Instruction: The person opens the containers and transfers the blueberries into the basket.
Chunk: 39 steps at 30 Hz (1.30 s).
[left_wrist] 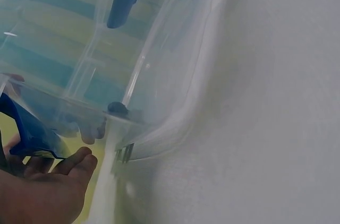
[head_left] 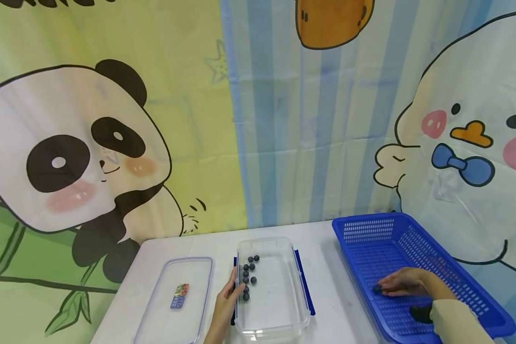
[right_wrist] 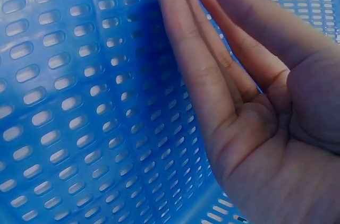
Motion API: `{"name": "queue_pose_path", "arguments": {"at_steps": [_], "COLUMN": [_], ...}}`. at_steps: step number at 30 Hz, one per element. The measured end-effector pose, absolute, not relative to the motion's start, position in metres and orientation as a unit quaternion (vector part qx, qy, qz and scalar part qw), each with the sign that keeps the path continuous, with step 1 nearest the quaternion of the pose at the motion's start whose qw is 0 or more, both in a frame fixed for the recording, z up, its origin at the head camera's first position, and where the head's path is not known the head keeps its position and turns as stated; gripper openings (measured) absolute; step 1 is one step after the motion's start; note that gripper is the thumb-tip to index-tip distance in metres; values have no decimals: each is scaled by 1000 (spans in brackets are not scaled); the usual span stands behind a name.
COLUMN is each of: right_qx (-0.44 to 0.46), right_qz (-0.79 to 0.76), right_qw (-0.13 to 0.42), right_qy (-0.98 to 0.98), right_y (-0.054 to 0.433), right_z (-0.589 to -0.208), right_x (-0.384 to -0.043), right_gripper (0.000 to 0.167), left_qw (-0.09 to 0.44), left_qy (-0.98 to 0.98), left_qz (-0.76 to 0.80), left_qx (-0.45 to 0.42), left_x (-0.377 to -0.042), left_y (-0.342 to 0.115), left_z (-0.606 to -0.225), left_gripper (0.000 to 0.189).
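Observation:
A clear plastic food container (head_left: 279, 306) with blue side latches stands in the middle of the white table. Several small dark round balls (head_left: 246, 274) lie along its left side. My left hand (head_left: 224, 302) grips the container's left wall, thumb over the rim and fingers outside, beside a blue latch (left_wrist: 40, 134). On the right, my right hand (head_left: 406, 282) reaches down into a blue perforated basket (head_left: 395, 255). Its thumb and index finger pinch a single dark ball (head_left: 377, 289) close over the basket floor. In the right wrist view those tips lie beyond the frame's top edge.
A clear lid (head_left: 191, 277) with a colourful label (head_left: 180, 296) lies flat left of the container. The basket's raised rim (head_left: 468, 277) surrounds my right hand. Behind the table hangs a cartoon-printed curtain (head_left: 279, 157).

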State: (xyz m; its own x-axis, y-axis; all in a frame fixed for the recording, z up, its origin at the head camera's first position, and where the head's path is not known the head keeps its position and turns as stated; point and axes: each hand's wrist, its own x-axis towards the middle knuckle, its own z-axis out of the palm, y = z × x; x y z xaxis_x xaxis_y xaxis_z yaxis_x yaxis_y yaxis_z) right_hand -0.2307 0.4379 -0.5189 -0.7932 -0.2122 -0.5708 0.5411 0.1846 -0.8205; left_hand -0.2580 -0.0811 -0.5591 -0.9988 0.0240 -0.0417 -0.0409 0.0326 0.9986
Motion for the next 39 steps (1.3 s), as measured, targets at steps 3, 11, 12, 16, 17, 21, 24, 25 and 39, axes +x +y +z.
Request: {"name": "queue_pose_path", "arguments": {"at_steps": [3,11,12,16,17,21,24,25,39], "right_qx": [95,-62,-74,-107,-110,-112,-107,-107,-11], "right_qz": [-632,-672,-673,-669,-664,-643,-644,-651,-738], "right_qw": [305,298,288,242,231,200,202,206,198], "right_qy": [706,676,677,695,702,730,730,723,645], "right_y": [440,447,444,413,399,329,272,255,107], "right_z": [-517,-484,-474,-435,-426,-408,-412,-415,-488], "right_x": [-233,-236,-236,-238,-240,-249,-255,-258,-306], "right_gripper": [23,28,28,28,28,29,31,32,34], "left_qw": [22,42,45,51,50,46,42,41,50], "left_qy": [721,690,687,680,679,680,681,682,679], "left_qz": [693,722,726,732,732,731,731,730,732], "left_qx": [-3,2,4,10,10,12,16,17,36], "left_x": [-260,-261,-262,-263,-263,-264,-262,-262,-258], "left_y": [-82,-81,-81,-83,-84,-89,-90,-90,-92], "left_z": [-559,-567,-568,-570,-570,-570,-571,-571,-559], "left_gripper": [66,77,78,71,69,64,62,61,64]}}
